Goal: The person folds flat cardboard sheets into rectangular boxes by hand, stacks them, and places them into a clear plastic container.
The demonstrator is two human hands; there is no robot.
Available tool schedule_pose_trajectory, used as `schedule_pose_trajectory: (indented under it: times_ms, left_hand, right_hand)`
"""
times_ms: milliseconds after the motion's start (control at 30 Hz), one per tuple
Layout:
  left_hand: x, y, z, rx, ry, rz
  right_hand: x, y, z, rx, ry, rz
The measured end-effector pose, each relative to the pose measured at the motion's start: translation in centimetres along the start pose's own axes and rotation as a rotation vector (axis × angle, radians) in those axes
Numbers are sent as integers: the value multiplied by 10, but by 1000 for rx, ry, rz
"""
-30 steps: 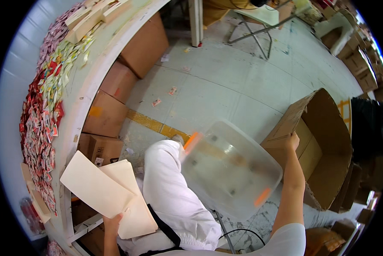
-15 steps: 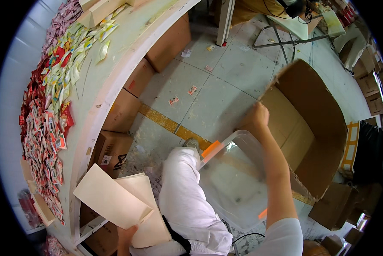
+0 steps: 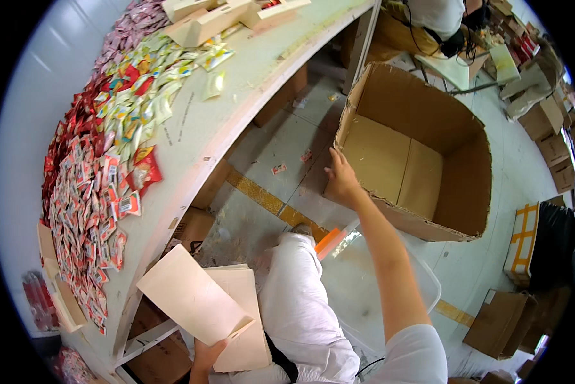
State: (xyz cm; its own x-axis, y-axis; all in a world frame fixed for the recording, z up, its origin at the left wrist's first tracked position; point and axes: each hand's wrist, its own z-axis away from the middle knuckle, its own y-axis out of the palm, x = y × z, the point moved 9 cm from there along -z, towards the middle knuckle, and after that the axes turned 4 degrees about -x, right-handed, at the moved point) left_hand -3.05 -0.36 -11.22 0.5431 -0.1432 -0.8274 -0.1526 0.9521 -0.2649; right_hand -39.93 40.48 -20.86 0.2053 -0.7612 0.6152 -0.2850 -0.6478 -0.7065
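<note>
Ahead-right of the right hand (image 3: 344, 182), the nearer one, we find the open cardboard box (image 3: 422, 99), long axis slanting toward our right, bottom panels (image 3: 390, 157) visible. Those fingers are at its near-left corner; whether clamped, we cannot tell. The left hand (image 3: 208, 355) is clamped on cream cards (image 3: 193, 294). Nearer us sits a translucent tub (image 3: 351, 281), contents indeterminate.

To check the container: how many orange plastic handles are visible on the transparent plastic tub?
1: the orange plastic handle on the upper-left edge of the transparent plastic tub. Others may be hidden behind the right forearm.
</note>
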Motion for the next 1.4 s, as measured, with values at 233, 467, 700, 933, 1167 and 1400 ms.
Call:
schedule_pose_trajectory:
  times_ms: [233,467,700,933,1167,1400]
  left_hand:
    - [-25,31,2,188,250,25]
    - [-68,62,21,337,700,-62]
    - [-95,39,20,1037,491,-530]
    - [-10,14,28,915,283,-330]
    - [-81,-17,62,701,554,-6]
    - [-92,-46,71,774,530,-110]
  right_hand:
    - [138,-58,102,-35,155,-441]
    - [217,-91,237,127,624,-1035]
    - [265,-126,267,361,535,-865]
    - [282,-94,333,784,313,-230]
    - [316,-160,267,70,179,-537]
    - [343,-169,210,262,291,-882]
